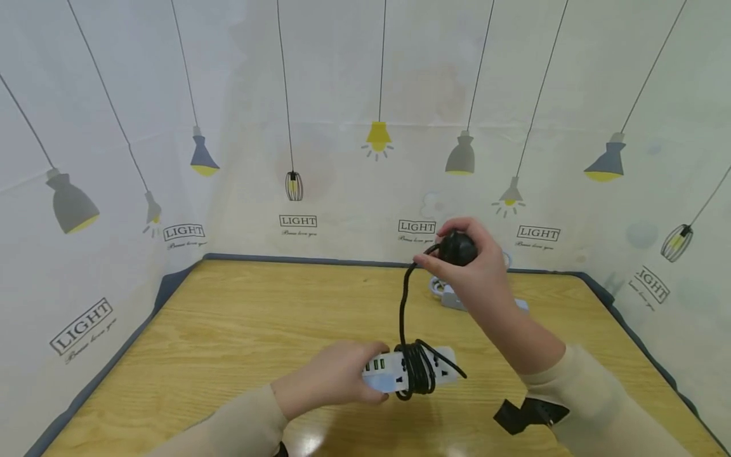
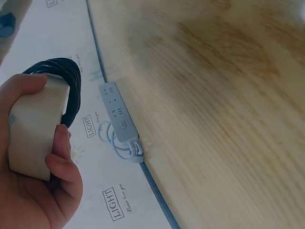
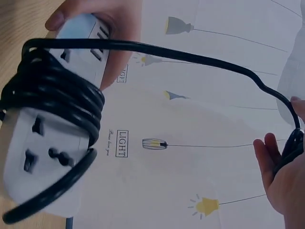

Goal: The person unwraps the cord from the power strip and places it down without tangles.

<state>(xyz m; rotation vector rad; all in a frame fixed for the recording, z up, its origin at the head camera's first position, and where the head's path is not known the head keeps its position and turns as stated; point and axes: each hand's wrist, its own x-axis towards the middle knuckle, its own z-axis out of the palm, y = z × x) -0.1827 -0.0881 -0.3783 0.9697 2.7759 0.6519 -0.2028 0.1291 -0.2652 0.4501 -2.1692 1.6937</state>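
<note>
My left hand (image 1: 342, 374) grips one end of a white power strip (image 1: 385, 381), thumb and fingers on opposite sides, next to its USB ports. The strip is held up off the wooden table. A black cord (image 1: 419, 374) is wound in several turns around the strip's middle, leaving sockets showing at the far end. From these turns a length of cord rises to the black plug (image 1: 459, 247), which my right hand (image 1: 485, 266) holds higher up and to the right. In the right wrist view that length of cord (image 3: 190, 56) bows across between both hands.
A second white power strip (image 2: 116, 112) with its pale cord (image 2: 114, 143) lies at the table's back edge, partly behind my right forearm in the head view. A pale backdrop (image 1: 337, 76) printed with lamps encloses the wooden table (image 1: 274, 311) at the back and sides.
</note>
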